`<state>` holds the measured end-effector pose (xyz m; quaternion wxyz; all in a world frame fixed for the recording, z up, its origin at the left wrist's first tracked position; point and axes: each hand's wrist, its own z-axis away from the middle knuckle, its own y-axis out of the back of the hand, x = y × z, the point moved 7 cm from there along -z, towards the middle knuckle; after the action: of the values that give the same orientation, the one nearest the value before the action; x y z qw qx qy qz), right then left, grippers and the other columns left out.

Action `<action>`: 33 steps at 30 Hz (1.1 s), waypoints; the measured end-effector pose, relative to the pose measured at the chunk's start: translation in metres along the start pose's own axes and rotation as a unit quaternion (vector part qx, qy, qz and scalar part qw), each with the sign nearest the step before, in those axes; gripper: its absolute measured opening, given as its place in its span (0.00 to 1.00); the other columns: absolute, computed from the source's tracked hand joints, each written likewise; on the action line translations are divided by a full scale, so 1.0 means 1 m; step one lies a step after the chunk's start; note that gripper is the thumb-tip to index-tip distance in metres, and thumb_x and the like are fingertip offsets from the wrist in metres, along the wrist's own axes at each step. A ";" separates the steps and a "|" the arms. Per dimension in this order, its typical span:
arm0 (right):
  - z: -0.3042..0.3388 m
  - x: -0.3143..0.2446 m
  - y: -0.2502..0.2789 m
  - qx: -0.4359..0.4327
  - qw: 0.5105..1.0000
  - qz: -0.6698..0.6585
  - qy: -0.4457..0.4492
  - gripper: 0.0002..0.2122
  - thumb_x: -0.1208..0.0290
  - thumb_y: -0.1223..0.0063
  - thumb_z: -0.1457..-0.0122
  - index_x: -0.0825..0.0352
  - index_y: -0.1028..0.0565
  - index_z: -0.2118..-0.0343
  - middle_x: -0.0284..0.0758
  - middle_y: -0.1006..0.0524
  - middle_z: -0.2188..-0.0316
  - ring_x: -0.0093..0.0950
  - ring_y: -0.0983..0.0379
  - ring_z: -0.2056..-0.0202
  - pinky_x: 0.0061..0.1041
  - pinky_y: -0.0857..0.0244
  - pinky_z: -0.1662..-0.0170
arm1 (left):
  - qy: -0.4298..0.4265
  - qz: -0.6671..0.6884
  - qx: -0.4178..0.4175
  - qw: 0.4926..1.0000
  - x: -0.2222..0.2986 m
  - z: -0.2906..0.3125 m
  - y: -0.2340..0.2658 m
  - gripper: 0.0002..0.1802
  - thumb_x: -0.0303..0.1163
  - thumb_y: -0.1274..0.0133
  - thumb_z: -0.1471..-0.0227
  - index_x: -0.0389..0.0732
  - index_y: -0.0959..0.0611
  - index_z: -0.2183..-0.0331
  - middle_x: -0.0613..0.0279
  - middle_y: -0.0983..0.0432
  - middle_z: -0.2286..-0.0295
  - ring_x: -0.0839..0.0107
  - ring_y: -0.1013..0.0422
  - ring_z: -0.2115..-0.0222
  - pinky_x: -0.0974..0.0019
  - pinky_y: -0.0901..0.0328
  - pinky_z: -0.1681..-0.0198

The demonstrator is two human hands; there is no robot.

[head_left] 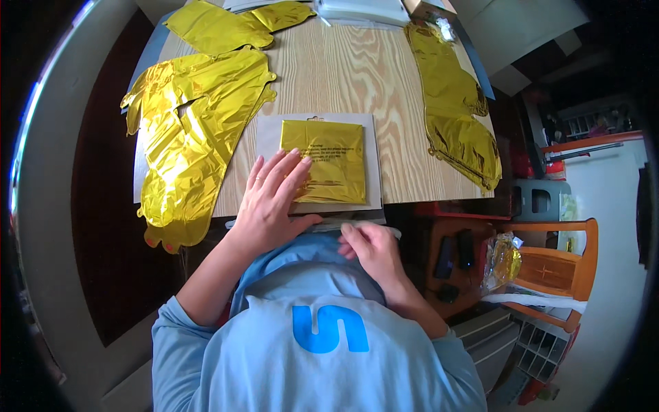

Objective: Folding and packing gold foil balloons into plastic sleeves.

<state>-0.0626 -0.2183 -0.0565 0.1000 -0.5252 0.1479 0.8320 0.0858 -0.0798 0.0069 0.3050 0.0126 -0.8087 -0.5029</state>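
A folded gold foil balloon (pixel 333 172) lies on a pale grey backing card (pixel 374 185) with a hanging hole, at the table's near edge. Small dark print shows on the foil. My left hand (pixel 271 192) rests on its left part, fingers stretched out and a ring on one of them. Just below the table edge, over my lap, a clear plastic bag (pixel 388 231) shows as a whitish strip. My right hand (pixel 373 250) is closed at this strip, with thumb and forefinger pinched together. Most of the bag is hidden by the table and my hands.
Flat gold foil balloons (pixel 192 130) cover the table's left side, one overhanging the near edge. Another gold foil balloon (pixel 446 96) lies at the right. A stack of clear plastic packets (pixel 364 10) and a small cardboard box (pixel 430 8) stand at the back. A wooden chair (pixel 549 268) is at right.
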 end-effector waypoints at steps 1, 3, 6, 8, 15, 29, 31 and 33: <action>0.012 -0.020 0.007 0.025 0.990 0.118 0.071 0.12 0.63 0.43 0.35 0.69 0.21 0.67 0.40 0.18 0.75 0.28 0.21 0.76 0.26 0.30 0.69 | 0.008 0.009 0.006 1.000 -0.003 0.004 0.002 0.51 0.36 0.27 0.64 0.42 0.32 0.39 0.49 0.35 0.41 0.48 0.38 0.39 0.41 0.47 0.34; 0.030 -0.049 0.010 0.057 0.970 0.156 0.180 0.06 0.71 0.39 0.40 0.69 0.22 0.66 0.40 0.19 0.74 0.33 0.20 0.73 0.30 0.29 0.67 | -0.009 0.032 0.045 0.998 -0.005 0.017 0.004 0.42 0.32 0.28 0.62 0.40 0.26 0.44 0.51 0.30 0.46 0.50 0.34 0.42 0.42 0.43 0.36; 0.044 -0.084 -0.004 0.083 0.905 0.186 0.374 0.07 0.79 0.37 0.46 0.68 0.22 0.64 0.40 0.19 0.68 0.40 0.21 0.66 0.34 0.26 0.62 | -0.059 0.033 0.084 0.994 -0.006 0.023 0.003 0.27 0.26 0.31 0.59 0.39 0.20 0.54 0.53 0.25 0.53 0.53 0.29 0.47 0.44 0.39 0.38; 0.040 -0.081 -0.020 0.066 0.877 0.238 0.411 0.09 0.77 0.38 0.46 0.70 0.22 0.61 0.42 0.20 0.61 0.40 0.22 0.60 0.37 0.28 0.54 | -0.083 0.038 0.100 0.991 -0.006 0.024 0.002 0.19 0.23 0.34 0.57 0.39 0.18 0.59 0.54 0.24 0.56 0.54 0.27 0.49 0.45 0.37 0.39; 0.018 -0.080 -0.058 0.109 0.772 0.431 0.455 0.24 0.71 0.40 0.46 0.75 0.27 0.47 0.49 0.30 0.44 0.48 0.35 0.42 0.50 0.42 0.38 | -0.094 0.088 0.132 0.983 -0.005 0.023 0.003 0.12 0.21 0.37 0.53 0.38 0.19 0.63 0.54 0.24 0.60 0.55 0.26 0.51 0.47 0.36 0.40; -0.013 -0.043 -0.059 0.043 0.785 0.516 0.339 0.31 0.52 0.43 0.42 0.54 0.33 0.36 0.44 0.47 0.30 0.55 0.57 0.30 0.66 0.65 0.33 | -0.088 0.082 0.104 0.987 -0.006 0.022 0.001 0.13 0.21 0.37 0.53 0.40 0.18 0.63 0.54 0.24 0.58 0.54 0.27 0.49 0.45 0.38 0.38; -0.013 -0.044 -0.059 0.040 0.785 0.517 0.338 0.30 0.52 0.43 0.42 0.53 0.33 0.36 0.44 0.48 0.30 0.55 0.58 0.30 0.66 0.65 0.33 | -0.089 0.077 0.106 0.987 -0.007 0.023 0.000 0.13 0.21 0.37 0.53 0.40 0.18 0.63 0.54 0.24 0.58 0.54 0.26 0.49 0.45 0.38 0.38; -0.014 -0.044 -0.060 0.038 0.785 0.518 0.338 0.30 0.52 0.43 0.42 0.52 0.33 0.36 0.43 0.48 0.30 0.54 0.58 0.30 0.66 0.65 0.33 | -0.097 0.070 0.112 0.986 -0.007 0.023 0.000 0.13 0.22 0.37 0.53 0.39 0.18 0.62 0.54 0.24 0.59 0.55 0.26 0.50 0.45 0.38 0.39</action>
<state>-0.0127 -0.1673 -0.0309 -0.3824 -0.6129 0.4537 0.5219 0.0797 -0.0592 -0.0032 0.2561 -0.0585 -0.8846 -0.3853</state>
